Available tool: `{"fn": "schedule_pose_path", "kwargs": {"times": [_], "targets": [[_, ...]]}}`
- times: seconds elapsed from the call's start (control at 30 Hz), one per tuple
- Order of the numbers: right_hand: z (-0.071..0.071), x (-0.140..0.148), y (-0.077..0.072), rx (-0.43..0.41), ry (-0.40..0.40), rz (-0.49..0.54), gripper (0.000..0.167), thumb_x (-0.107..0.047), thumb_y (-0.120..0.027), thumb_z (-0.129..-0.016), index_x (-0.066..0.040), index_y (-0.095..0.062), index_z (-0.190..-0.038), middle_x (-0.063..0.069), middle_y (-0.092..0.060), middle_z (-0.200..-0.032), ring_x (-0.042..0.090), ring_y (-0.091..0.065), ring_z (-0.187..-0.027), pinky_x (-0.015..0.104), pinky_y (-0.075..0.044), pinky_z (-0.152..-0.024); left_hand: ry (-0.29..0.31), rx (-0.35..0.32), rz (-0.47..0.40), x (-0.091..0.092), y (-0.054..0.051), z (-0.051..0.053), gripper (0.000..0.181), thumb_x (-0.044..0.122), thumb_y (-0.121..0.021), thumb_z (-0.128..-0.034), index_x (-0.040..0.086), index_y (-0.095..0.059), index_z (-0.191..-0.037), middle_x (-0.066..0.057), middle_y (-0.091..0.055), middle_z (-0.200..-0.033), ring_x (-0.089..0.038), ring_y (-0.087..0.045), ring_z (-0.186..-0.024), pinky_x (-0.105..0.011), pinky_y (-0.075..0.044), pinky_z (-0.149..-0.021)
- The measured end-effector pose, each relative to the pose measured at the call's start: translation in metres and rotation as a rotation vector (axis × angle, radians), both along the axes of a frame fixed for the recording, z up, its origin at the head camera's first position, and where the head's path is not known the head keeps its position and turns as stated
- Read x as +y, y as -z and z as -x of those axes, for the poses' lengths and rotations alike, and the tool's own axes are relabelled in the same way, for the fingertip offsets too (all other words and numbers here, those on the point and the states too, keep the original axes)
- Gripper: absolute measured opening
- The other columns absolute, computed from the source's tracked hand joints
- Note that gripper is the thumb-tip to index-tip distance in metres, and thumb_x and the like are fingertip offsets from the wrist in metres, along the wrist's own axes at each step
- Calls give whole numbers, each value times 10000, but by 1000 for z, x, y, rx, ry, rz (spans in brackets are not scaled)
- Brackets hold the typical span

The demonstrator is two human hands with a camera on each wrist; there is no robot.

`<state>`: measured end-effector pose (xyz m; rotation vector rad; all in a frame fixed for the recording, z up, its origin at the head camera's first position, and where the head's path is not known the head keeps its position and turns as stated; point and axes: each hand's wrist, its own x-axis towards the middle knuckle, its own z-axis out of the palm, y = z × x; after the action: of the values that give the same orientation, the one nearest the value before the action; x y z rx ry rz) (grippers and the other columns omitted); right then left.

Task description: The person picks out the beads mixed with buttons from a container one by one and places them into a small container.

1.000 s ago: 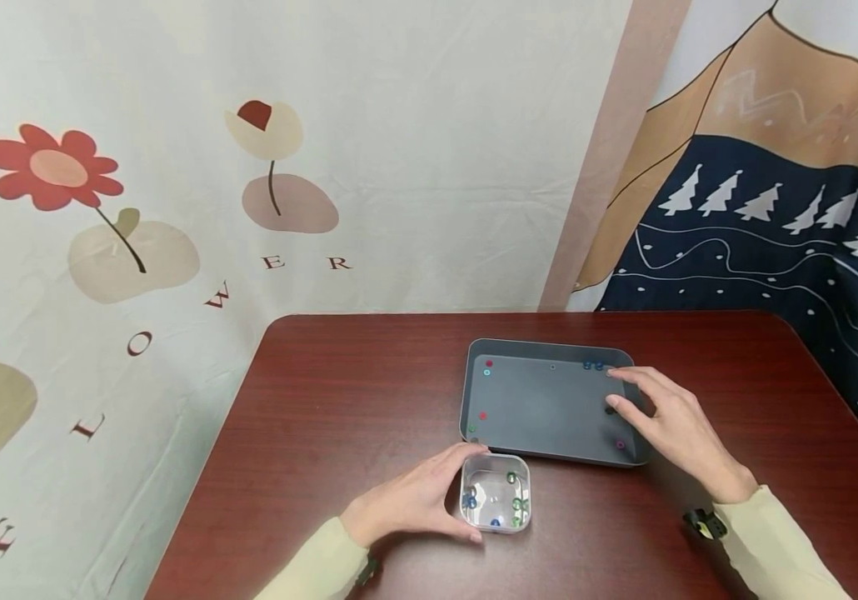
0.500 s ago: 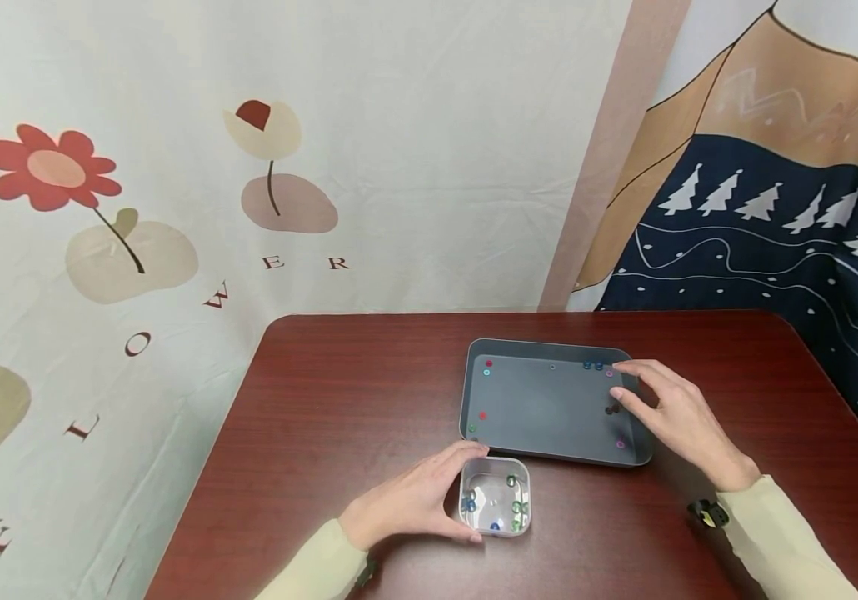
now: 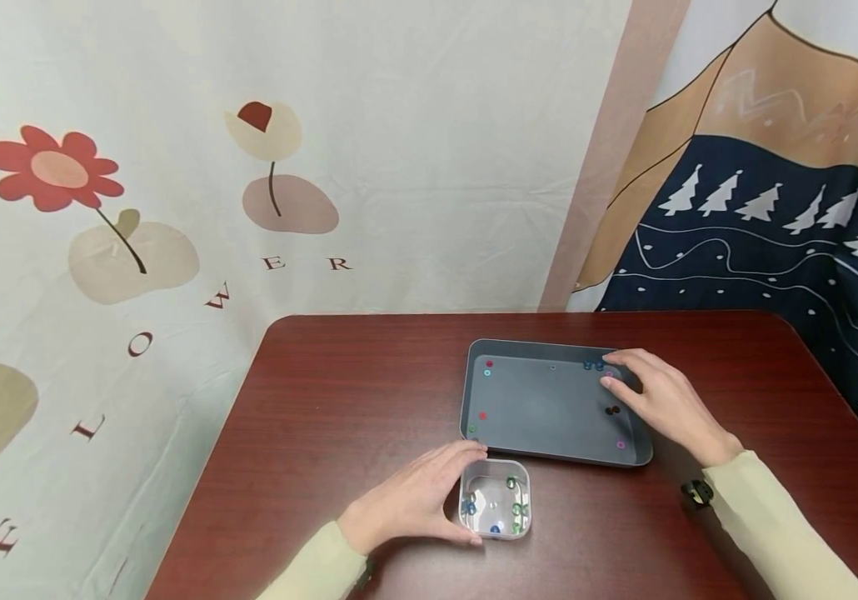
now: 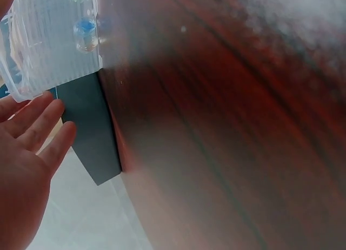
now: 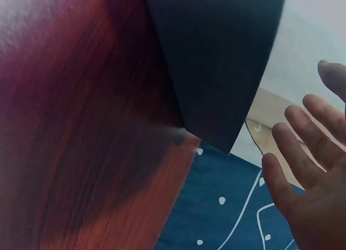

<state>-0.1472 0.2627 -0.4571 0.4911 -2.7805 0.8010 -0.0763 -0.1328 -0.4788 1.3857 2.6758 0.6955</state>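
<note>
My left hand (image 3: 417, 496) holds a small clear plastic box (image 3: 494, 533) on the table, thumb at its near side and fingers at its far corner. Several green marbles (image 3: 516, 509) and blue marbles (image 3: 495, 529) lie inside it. In the left wrist view the fingertips meet the box's rim (image 4: 32, 96). My right hand (image 3: 665, 400) hovers over the right end of a dark grey tray (image 3: 541, 454), thumb and fingers apart, with nothing visible between them. Blue marbles (image 3: 593, 366) sit by its fingertips in the tray's far right corner. Two dark brown marbles (image 3: 612, 410) lie below the thumb.
Small coloured rings and dots, such as a red dot (image 3: 482, 416) and a magenta ring (image 3: 621, 445), are scattered across the tray floor. The brown wooden table (image 3: 354, 392) ends at a printed cloth (image 3: 429, 167) behind.
My right hand has shifted toward the tray's far side and a little left, uncovering the dark brown marbles. The clear box has slid very slightly nearer; the left hand stays at it.
</note>
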Motion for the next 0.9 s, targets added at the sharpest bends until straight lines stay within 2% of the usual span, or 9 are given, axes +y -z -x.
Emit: {"fn": "schedule_pose_path", "kwargs": {"times": [0.3,0.43,0.63,0.9], "targets": [[14,-1,5,-15,-23,-40,385,-237,-746,-969,-27,-683,-1285,179,-643,-1309,367,-604,-1190,625,-501,-987,-5,52,16,0,1,0,1051,661,-871,-694,58,-493,-1468,-29,-522,-1469,-167,-475,-1384,-325,-352,-1202],[16,-1,6,-32,-21,-51,389,-248,-737,-976,-26,-679,-1290,192,-637,-1320,380,-599,-1200,633,-496,-997,15,116,7,0,2,2,1059,678,-861,-694,34,-501,-1454,-48,-532,-1456,-190,-460,-1399,-353,-338,-1214],[18,-2,6,-68,-25,-63,394,-238,-735,-978,-22,-671,-1302,213,-626,-1333,397,-586,-1217,644,-484,-1010,31,211,22,0,4,3,1042,712,-831,-705,35,-518,-1432,-58,-538,-1464,-239,-428,-1448,-490,-331,-1216],[22,-2,9,-88,-37,-89,391,-221,-730,-981,-14,-665,-1306,227,-618,-1343,409,-584,-1226,650,-475,-1023,27,215,62,0,3,3,1033,725,-809,-720,53,-509,-1445,-53,-533,-1484,-244,-412,-1467,-516,-320,-1216]]}}
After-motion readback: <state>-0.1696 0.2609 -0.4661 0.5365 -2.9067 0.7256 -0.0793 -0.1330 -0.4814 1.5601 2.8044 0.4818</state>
